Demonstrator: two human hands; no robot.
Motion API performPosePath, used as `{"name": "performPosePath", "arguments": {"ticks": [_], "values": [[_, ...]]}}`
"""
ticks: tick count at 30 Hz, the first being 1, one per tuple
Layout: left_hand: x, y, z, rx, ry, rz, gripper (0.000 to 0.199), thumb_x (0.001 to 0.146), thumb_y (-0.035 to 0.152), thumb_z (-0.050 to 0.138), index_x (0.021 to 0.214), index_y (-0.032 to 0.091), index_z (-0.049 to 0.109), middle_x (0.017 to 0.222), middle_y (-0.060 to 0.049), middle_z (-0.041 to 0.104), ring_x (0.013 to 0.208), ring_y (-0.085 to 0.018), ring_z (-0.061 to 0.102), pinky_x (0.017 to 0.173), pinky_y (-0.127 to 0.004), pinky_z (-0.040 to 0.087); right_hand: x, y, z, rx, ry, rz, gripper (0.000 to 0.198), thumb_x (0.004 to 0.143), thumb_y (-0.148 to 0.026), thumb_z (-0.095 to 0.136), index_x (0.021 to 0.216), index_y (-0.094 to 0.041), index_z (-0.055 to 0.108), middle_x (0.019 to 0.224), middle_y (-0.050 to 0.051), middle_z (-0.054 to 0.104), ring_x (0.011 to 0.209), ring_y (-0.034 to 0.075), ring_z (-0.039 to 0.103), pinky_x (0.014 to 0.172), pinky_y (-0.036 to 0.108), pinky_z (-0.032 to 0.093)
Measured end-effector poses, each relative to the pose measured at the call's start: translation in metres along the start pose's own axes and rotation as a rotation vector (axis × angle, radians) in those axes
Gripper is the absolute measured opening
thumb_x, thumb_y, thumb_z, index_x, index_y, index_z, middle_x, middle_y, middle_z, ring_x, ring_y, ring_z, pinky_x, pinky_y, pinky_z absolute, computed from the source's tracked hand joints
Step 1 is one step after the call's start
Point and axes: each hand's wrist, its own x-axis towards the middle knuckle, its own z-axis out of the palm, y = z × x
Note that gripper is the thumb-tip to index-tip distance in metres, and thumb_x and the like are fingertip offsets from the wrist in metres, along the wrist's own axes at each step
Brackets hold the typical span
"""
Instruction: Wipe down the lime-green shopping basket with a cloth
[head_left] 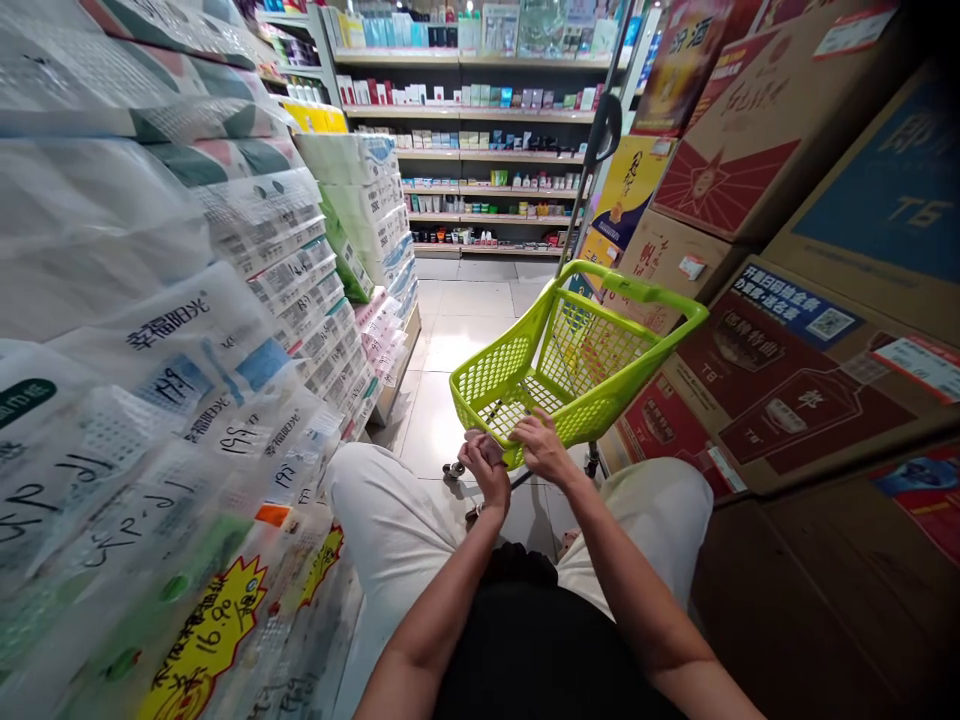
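Observation:
A lime-green plastic shopping cart (pixel 491 385) with lattice sides stands in front of my knees, its near end toward me. Nothing shows inside its basket. My left hand (pixel 489 472) is closed at the cart's near left corner, on a small crumpled pinkish cloth (pixel 487 442) that touches the rim. Just to its right, my right hand (pixel 541 447) has its fingers bent over the cart's near rim. The cart's push handle (pixel 637 288) is at the far right, away from both hands.
Stacked tissue packs (pixel 255 220) with handwritten prices line the left side. Cardboard liquor cartons (pixel 735 130) rise close on the right. Behind the cart, a tiled aisle (pixel 457 300) leads to shelves (pixel 457 150) of small boxes and bottles. A long black-handled pole (pixel 600 130) leans by the cartons.

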Motion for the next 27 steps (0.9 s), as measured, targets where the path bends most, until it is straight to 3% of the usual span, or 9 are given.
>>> {"name": "performPosePath", "arguments": {"ticks": [3, 6, 9, 12, 15, 17, 20, 23, 27], "values": [[0.011, -0.001, 0.000, 0.037, 0.003, 0.029, 0.029, 0.091, 0.011, 0.048, 0.115, 0.025, 0.058, 0.120, -0.011, 0.054, 0.121, -0.026, 0.055, 0.109, -0.044, 0.047, -0.001, -0.004, 0.014, 0.033, 0.050, 0.027, 0.031, 0.071, -0.004, 0.046, 0.085, -0.026, 0.064, 0.086, -0.001, 0.070, 0.104, 0.020, 0.061, 0.119, 0.042, 0.024], [0.069, 0.012, 0.000, 0.023, 0.024, 0.066, 0.037, 0.090, 0.012, 0.049, 0.125, 0.023, 0.056, 0.121, -0.012, 0.056, 0.120, -0.024, 0.057, 0.107, -0.041, 0.047, -0.003, 0.004, 0.016, 0.063, 0.051, 0.006, 0.033, 0.070, -0.004, 0.044, 0.083, -0.026, 0.065, 0.087, -0.001, 0.071, 0.104, 0.019, 0.061, 0.117, 0.041, 0.025], [0.113, 0.025, 0.004, 0.019, 0.047, 0.010, 0.047, 0.085, 0.007, 0.049, 0.129, 0.020, 0.055, 0.124, -0.013, 0.058, 0.124, -0.024, 0.057, 0.110, -0.041, 0.044, -0.001, 0.010, 0.013, 0.052, 0.047, -0.004, 0.032, 0.069, -0.005, 0.044, 0.083, -0.026, 0.064, 0.087, -0.001, 0.072, 0.106, 0.019, 0.062, 0.117, 0.041, 0.025], [0.093, 0.022, 0.004, -0.003, 0.053, 0.002, 0.032, 0.088, 0.012, 0.048, 0.117, 0.021, 0.057, 0.116, -0.010, 0.060, 0.118, -0.024, 0.058, 0.108, -0.043, 0.046, 0.004, 0.009, 0.013, 0.044, 0.045, 0.002, 0.029, 0.070, -0.004, 0.045, 0.081, -0.025, 0.061, 0.083, -0.002, 0.070, 0.103, 0.019, 0.061, 0.116, 0.040, 0.025], [0.040, 0.010, -0.003, -0.078, -0.020, 0.166, 0.023, 0.092, 0.016, 0.048, 0.113, 0.021, 0.056, 0.117, -0.012, 0.060, 0.116, -0.024, 0.060, 0.107, -0.043, 0.047, 0.005, 0.007, 0.015, 0.057, 0.065, 0.008, 0.027, 0.069, -0.004, 0.045, 0.078, -0.025, 0.060, 0.079, -0.002, 0.068, 0.101, 0.019, 0.061, 0.114, 0.040, 0.025], [0.025, 0.006, -0.007, -0.073, -0.078, 0.210, 0.020, 0.091, 0.018, 0.051, 0.111, 0.022, 0.056, 0.115, -0.011, 0.060, 0.114, -0.024, 0.061, 0.105, -0.043, 0.049, 0.003, 0.007, 0.015, 0.063, 0.075, 0.009, 0.028, 0.068, -0.004, 0.044, 0.078, -0.025, 0.059, 0.078, -0.002, 0.067, 0.101, 0.019, 0.061, 0.114, 0.040, 0.026], [0.054, 0.009, -0.009, -0.041, -0.029, 0.137, 0.020, 0.088, 0.018, 0.059, 0.107, 0.021, 0.057, 0.115, -0.010, 0.057, 0.110, -0.024, 0.062, 0.105, -0.042, 0.050, 0.000, 0.007, 0.015, 0.047, 0.077, 0.009, 0.028, 0.068, -0.004, 0.045, 0.078, -0.025, 0.059, 0.078, -0.002, 0.067, 0.100, 0.019, 0.060, 0.114, 0.040, 0.026], [0.097, 0.012, -0.005, -0.027, 0.054, -0.037, 0.024, 0.087, 0.015, 0.058, 0.111, 0.019, 0.059, 0.131, -0.014, 0.047, 0.112, -0.022, 0.062, 0.108, -0.040, 0.049, -0.001, 0.004, 0.018, 0.032, 0.110, 0.013, 0.026, 0.069, -0.004, 0.045, 0.076, -0.025, 0.057, 0.076, -0.003, 0.066, 0.097, 0.019, 0.060, 0.113, 0.040, 0.027], [0.098, -0.004, 0.002, 0.050, 0.090, -0.144, 0.030, 0.094, 0.028, 0.059, 0.123, 0.022, 0.057, 0.133, -0.014, 0.053, 0.129, -0.026, 0.052, 0.113, -0.045, 0.044, -0.001, 0.000, 0.024, 0.009, 0.155, 0.024, 0.024, 0.069, -0.004, 0.045, 0.074, -0.025, 0.056, 0.074, -0.003, 0.065, 0.096, 0.019, 0.060, 0.112, 0.039, 0.026]]}}
